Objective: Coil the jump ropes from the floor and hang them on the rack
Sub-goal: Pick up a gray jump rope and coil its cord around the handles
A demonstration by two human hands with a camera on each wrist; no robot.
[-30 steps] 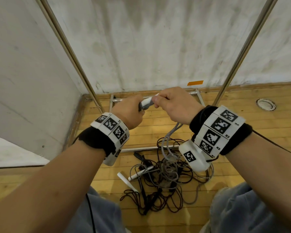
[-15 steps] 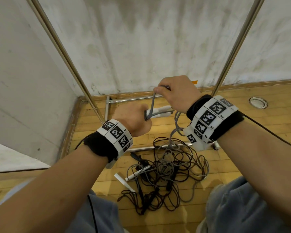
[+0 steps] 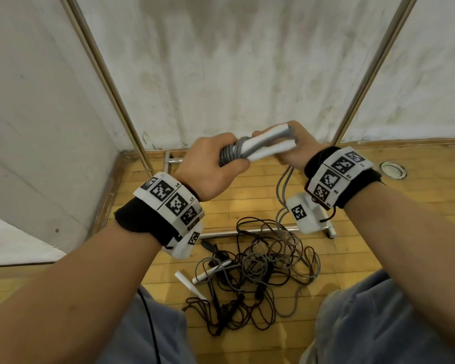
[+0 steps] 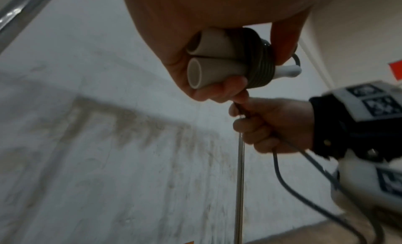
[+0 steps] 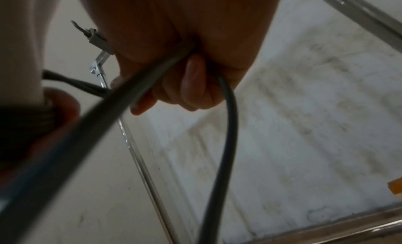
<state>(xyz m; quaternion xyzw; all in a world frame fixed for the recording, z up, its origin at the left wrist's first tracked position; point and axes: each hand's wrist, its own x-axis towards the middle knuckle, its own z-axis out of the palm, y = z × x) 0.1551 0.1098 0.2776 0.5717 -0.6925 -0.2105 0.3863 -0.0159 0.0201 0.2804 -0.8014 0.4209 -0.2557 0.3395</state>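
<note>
Head view: the left hand (image 3: pixel 210 166) is curled round two white handles (image 3: pixel 265 145) held side by side, with grey cord (image 3: pixel 230 155) wound in tight turns about them just at its fingers. The right hand (image 3: pixel 297 151), at the handles' far ends, is closed on the loose cord, which drops from that grip to the tangle of ropes (image 3: pixel 258 266) on the floor (image 3: pixel 378 245) below both hands. The rack (image 3: pixel 108 80) poles rise beyond the hands, one on either side, against the wall (image 3: pixel 234 61).

A gym or sports-hall corner. Wooden strip floor (image 3: pixel 247 195) meets stained white walls (image 3: pixel 221 74); tangled jump ropes (image 3: pixel 260 269) lie beneath a metal rack (image 3: pixel 108 82).
</note>
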